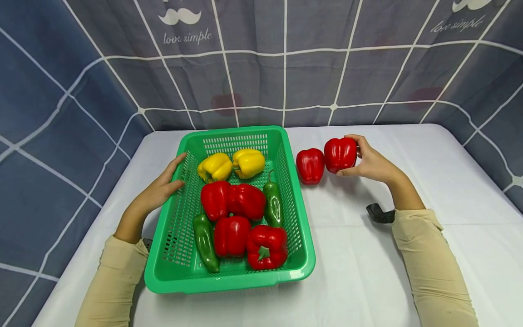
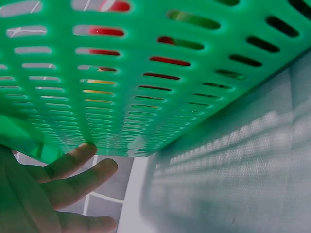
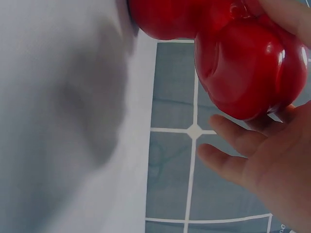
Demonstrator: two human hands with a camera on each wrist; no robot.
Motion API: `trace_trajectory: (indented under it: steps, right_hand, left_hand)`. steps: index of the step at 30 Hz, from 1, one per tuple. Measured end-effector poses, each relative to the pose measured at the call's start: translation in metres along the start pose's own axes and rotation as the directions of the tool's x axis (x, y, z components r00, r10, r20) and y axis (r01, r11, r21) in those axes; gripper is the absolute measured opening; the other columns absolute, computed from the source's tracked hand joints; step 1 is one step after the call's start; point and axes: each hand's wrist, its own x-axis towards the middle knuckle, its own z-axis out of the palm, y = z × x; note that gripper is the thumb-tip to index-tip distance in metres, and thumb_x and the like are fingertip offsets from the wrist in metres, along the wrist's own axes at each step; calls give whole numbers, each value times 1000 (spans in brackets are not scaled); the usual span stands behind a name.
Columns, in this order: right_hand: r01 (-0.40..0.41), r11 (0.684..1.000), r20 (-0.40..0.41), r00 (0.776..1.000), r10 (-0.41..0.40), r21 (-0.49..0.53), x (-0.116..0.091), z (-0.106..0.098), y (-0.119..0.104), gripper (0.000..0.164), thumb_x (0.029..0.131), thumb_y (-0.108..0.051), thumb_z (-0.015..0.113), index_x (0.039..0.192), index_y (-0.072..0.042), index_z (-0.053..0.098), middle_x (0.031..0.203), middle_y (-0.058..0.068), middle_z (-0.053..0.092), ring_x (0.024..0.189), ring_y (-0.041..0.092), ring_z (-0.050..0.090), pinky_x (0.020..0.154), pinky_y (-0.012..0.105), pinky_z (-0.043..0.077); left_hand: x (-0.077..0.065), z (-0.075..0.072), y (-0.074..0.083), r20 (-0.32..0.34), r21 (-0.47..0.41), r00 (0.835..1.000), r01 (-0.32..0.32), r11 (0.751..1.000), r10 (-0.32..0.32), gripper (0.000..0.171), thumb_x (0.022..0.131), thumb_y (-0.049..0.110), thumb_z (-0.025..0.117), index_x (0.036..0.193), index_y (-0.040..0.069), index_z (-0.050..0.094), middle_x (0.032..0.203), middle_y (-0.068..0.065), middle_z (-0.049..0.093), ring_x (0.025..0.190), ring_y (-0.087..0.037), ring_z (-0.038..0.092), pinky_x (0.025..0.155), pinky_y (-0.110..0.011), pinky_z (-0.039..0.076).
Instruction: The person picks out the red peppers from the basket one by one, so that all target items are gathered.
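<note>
A green plastic basket (image 1: pixel 304 254) holds two yellow bell peppers (image 1: pixel 249 163), several red bell peppers (image 1: pixel 232 236) and two green chili peppers (image 1: pixel 273 204). My left hand (image 1: pixel 157 190) rests on the basket's left rim, thumb and one finger over the edge. In the left wrist view the other fingers (image 2: pixel 80 187) extend fairly straight beside the slotted outer wall. To the right of the basket, my right hand (image 1: pixel 369 163) grips a red bell pepper (image 1: pixel 340 155) between thumb and fingers. Another red bell pepper (image 1: pixel 310 166) stands between it and the basket, right beside the held one.
The white tabletop (image 1: pixel 347 272) runs under everything. A dark grey checked cloth (image 1: pixel 253 81) hangs behind the table and along both sides. Near the right cuff, a black strap-like piece (image 1: pixel 380 214) sticks out over the table.
</note>
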Motion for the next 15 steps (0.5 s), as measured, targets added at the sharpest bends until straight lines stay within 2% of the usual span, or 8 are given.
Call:
trace_trajectory:
  steps: [7,15]
  right_hand:
    - [-6,1000,11,1000,6,-12,0,-1,3,82,71,-8,73,135,-7,22,130,15,38,118,32,37,90,46,39]
    - [-14,1000,38,999,14,-3,3,-2,12,82,70,-9,74,134,-5,22,127,16,39,119,33,36,96,51,32]
  left_hand:
    - [0,0,0,-2,-4,1000,0,1000,0,73,87,4,38,148,15,-1,153,-12,-8,138,-35,-6,103,-65,3]
    - [0,0,1,-1,-4,1000,9,1000,-9,73,88,4,38,148,16,-1,153,-12,-8,138,-35,-7,102,-66,3]
